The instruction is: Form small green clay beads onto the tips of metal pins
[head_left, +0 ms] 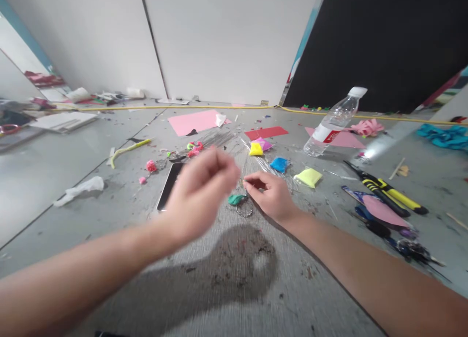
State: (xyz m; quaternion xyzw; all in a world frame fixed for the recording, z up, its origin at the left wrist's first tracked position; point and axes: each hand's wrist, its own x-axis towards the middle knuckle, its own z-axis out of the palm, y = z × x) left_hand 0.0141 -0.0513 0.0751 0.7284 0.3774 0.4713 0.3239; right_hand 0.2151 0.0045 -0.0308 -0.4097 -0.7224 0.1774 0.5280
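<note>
My left hand (199, 193) hovers above the grey table (234, 288), blurred by motion, its fingers bunched together; whether anything is in them cannot be made out. My right hand (272, 195) rests on the table with thumb and forefinger pinched on something small and thin I cannot name. Between the hands lie a teal clay piece (237, 199) and a metal key ring (244, 209). A black phone (170, 186) lies face up just left of my left hand.
Small bags of yellow (256, 149), blue (280, 165) and lime (309, 177) clay lie beyond the hands. A plastic water bottle (334, 122) is tipped at the back right. Yellow-black cutters (383, 188), pink paper (195, 121), red paper (266, 132) and scraps are scattered around.
</note>
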